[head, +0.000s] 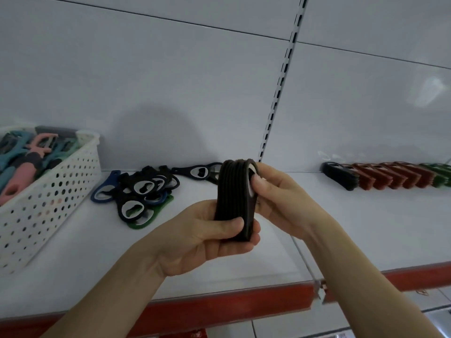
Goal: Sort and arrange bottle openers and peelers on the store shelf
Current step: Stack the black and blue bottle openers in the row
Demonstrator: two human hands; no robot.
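Observation:
A stack of several dark brown bottle openers [230,198] stands upright above the white shelf [353,230]. My left hand [202,242] grips the stack's lower end, thumb across the front. My right hand [278,198] pinches the upper end, thumb on the metal opening. A loose pile of black, blue and green bottle openers [139,191] lies on the shelf to the left. A neat row of black, red-brown and green openers [380,178] leans along the back wall at right. Pink, teal and grey peelers [24,154] fill a basket at far left.
The white perforated basket [48,206] sits on the shelf's left end. A slotted upright [280,93] runs up the white back panel. The shelf has a red front edge [219,303] with a clear price-tag clip [322,289].

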